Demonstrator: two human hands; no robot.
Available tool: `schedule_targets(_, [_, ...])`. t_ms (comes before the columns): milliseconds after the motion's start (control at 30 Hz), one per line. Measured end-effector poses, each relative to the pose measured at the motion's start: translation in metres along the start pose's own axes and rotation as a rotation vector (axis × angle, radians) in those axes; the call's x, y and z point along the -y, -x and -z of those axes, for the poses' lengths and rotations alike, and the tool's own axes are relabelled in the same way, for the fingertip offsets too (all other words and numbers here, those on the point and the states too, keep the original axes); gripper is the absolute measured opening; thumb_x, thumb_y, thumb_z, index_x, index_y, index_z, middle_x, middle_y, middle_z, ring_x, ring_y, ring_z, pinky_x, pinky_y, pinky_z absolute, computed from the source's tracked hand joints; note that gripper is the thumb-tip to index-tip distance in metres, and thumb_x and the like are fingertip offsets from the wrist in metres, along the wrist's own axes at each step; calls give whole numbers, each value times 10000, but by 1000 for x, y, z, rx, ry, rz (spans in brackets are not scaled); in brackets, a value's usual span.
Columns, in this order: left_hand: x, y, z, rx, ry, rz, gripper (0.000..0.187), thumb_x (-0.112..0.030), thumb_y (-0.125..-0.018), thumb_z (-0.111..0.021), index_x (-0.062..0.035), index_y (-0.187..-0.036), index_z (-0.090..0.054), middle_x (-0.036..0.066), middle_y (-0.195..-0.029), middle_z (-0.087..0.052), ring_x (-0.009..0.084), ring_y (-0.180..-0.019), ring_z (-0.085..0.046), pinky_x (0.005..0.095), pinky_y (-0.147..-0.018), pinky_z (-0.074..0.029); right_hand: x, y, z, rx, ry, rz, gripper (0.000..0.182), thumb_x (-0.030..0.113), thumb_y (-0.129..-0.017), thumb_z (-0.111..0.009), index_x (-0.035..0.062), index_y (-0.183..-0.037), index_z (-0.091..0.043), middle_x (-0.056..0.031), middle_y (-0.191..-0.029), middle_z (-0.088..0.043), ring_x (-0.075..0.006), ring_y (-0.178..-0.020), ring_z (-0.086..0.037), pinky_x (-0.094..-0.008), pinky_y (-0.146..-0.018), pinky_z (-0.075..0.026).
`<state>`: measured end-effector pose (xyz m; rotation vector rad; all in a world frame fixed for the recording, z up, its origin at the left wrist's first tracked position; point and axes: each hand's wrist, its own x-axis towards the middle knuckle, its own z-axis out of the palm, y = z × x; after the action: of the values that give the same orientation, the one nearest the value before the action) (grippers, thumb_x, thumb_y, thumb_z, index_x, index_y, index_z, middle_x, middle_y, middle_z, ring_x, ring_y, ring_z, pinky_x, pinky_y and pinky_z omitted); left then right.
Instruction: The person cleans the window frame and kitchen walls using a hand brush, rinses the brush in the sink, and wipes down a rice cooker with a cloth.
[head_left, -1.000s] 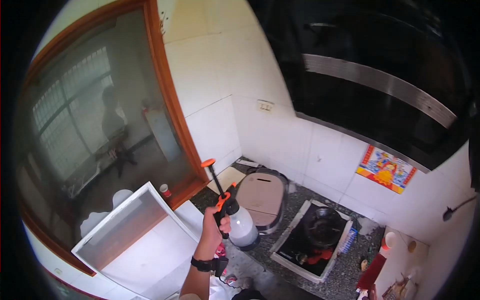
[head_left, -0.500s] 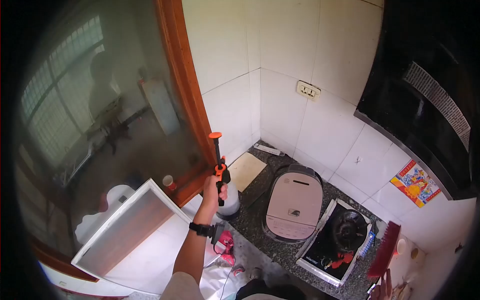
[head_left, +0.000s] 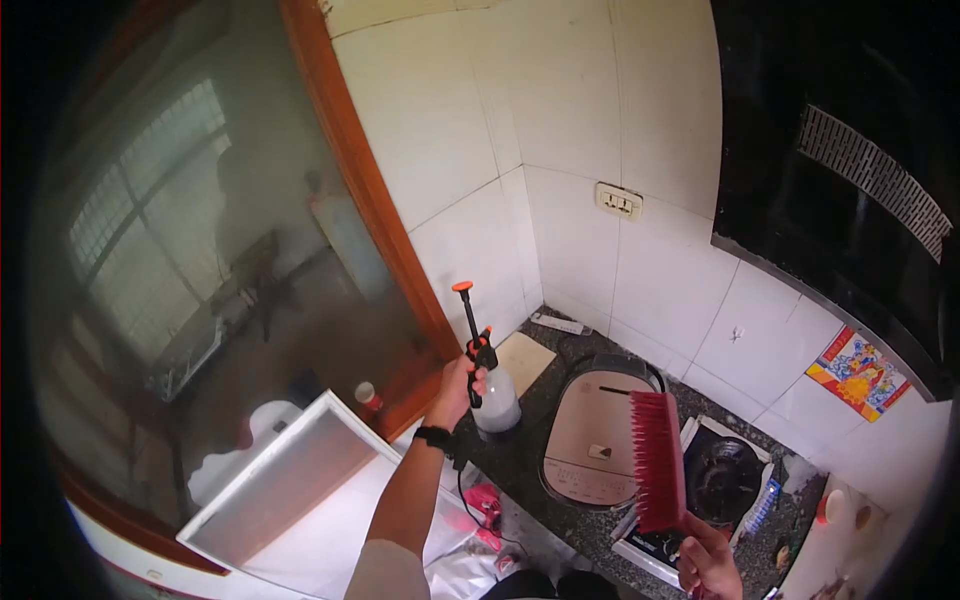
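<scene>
The biggest change is showing on my right: half a second ago the red brush [head_left: 657, 460] was standing at the edge of my view by the wall, and now I am holding it up in front of the cooktop [head_left: 715, 500] and the right edge of the cooker [head_left: 590, 425]. My right hand [head_left: 710, 560] is closing its fingers around the lower end of the handle, and the bristles are pointing left. The lesser change is on my left: the sprayer [head_left: 497, 400] is sitting lower in my view, over the counter [head_left: 525, 455] left of the cooker; I cannot tell whether its base is resting there. My left hand [head_left: 462, 385] is curling around its grip, with the orange-topped pump rod rising above. So both my hands are now being taken up, one tool in each.

Counting down by size, I am facing one wood-framed glass pane [head_left: 180, 200], one range hood [head_left: 820, 200] and one counter. One white-framed panel [head_left: 290, 500] is leaning below the glass. On the counter one cooker and one cooktop, showing one burner, are sitting side by side. I am holding one sprayer and one brush. One bright poster [head_left: 858, 374] and one socket plate [head_left: 619, 200] are showing on the tiles, and one cup [head_left: 367, 395] is standing near the wooden frame.
</scene>
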<state>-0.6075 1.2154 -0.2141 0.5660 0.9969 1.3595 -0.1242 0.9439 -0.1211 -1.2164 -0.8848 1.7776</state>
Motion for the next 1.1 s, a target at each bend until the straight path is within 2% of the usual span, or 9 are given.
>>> schedule_targets(433, [-63,87,11,67,134,-307,180,-230,-920,-535,-81,-925,-435,56,-632,-494,114,-444,-410,269,-427,-336,-15,-43,-153,9,-195,199,524,256,-1019,-582,32,-1463,-417,80,-627,-354,-17,-441,-316,-183,-376,-263])
schedule_targets(567, [-103,103,3,153,23,-332,154,-206,-933,-521,-77,-939,-437,40,-630,-481,102,-455,-401,269,-438,-336,-26,-61,-193,-39,-219,207,609,255,-1019,-581,70,-1530,-306,80,-639,-363,-14,-476,-344,-164,-408,-283])
schedule_targets(633, [-109,102,5,180,-24,-339,154,-210,-940,-514,-72,-936,-446,32,-627,-478,100,-457,-402,271,-439,-333,-28,-93,-199,66,-366,145,436,255,-1069,-435,182,-1497,-391,53,-568,-329,-45,-408,-330,-222,-347,-289])
schedule_targets(733, [-103,109,30,119,-28,-340,213,-283,-952,-465,-75,-908,-453,15,-596,-461,97,-432,-396,273,-414,-327,-19,-148,-215,67,-309,231,493,271,-1065,-460,195,-1536,-336,45,-551,-334,-73,-401,-344,-237,-368,-334])
schedule_targets(800, [-96,123,49,93,-40,-319,231,-300,-932,-450,-77,-873,-440,19,-543,-429,104,-397,-382,284,-382,-308,2,-195,-229,44,-233,285,461,273,-1068,-456,139,-1503,-380,34,-552,-344,-88,-395,-371,-260,-372,-350])
schedule_targets(900, [-87,158,62,-6,-163,-286,458,-338,-844,-478,29,-1116,-518,35,-469,-396,146,-348,-353,322,-342,-291,52,-282,-255,78,-26,434,494,302,-1070,-453,99,-1513,-368,27,-519,-387,-90,-371,-398,-263,-368,-354])
schedule_targets(967, [-65,167,86,-161,-68,-198,330,-358,-893,-550,-67,-1049,-543,-5,-501,-394,126,-352,-376,271,-336,-290,93,-363,-274,56,54,628,510,317,-1061,-473,53,-1491,-402,17,-516,-442,-84,-356,-408,-254,-360,-342])
schedule_targets(1033, [-57,174,107,-206,-47,-160,449,-439,-907,-620,-33,-1080,-539,11,-487,-417,130,-339,-384,282,-314,-291,152,-424,-301,32,17,686,537,351,-1052,-484,40,-1484,-412,16,-481,-436,-84,-338,-403,-257,-352,-329])
schedule_targets(1100, [-56,185,121,-209,-88,-177,439,-425,-889,-649,-20,-983,-506,23,-487,-434,136,-340,-408,277,-315,-307,194,-508,-321,-25,60,820,530,389,-1055,-462,120,-1507,-403,22,-509,-431,-71,-368,-400,-269,-355,-335])
